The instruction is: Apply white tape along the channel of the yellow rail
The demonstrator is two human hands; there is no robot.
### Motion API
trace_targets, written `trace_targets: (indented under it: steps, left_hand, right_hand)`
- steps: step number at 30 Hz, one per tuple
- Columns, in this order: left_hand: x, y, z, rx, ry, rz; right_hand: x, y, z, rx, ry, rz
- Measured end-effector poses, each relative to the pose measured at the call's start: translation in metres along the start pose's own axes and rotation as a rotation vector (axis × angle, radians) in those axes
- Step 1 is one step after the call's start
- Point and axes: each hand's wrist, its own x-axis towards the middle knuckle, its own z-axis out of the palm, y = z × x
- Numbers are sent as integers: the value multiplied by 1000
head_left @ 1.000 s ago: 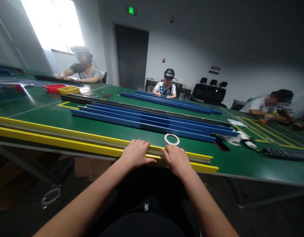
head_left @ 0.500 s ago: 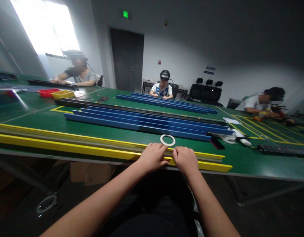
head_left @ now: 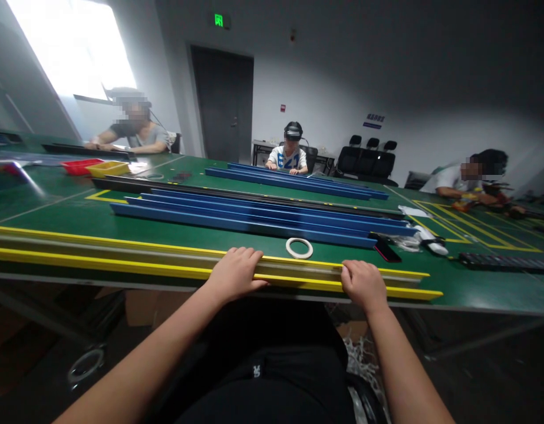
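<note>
A long yellow channel rail with a greyish inner face lies along the near edge of the green table. My left hand is closed over the rail, fingers across the far flange and thumb along the near one. Farther right, my right hand grips the same rail with its fingers curled over. The stretch of rail between the hands shows bare. Just beyond it, a white tape ring lies flat on the table, touched by neither hand.
Several blue rails and a dark rail lie across the green table. A phone sits at their right end. A yellow tray and red tray stand at left. Three people sit around the table.
My hands have moved apart, the left going left and the right going right. The yellow rail has shifted to the right, and its channel now faces me more openly.
</note>
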Motion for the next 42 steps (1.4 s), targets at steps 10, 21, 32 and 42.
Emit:
trace_targets:
  steps: [10, 21, 32, 42]
  left_hand:
    - [35, 83, 16, -47, 51, 30]
    - [40, 105, 12, -169, 68, 149]
    - [-9, -5, -2, -35, -18, -72]
    - [9, 46, 4, -23, 58, -70]
  right_hand:
    - [7, -21, -16, 37, -84, 75]
    - [9, -66, -10, 38, 23, 28]
    - [-9, 34, 1, 21, 38, 22]
    - [-7, 26, -10, 69, -7, 73]
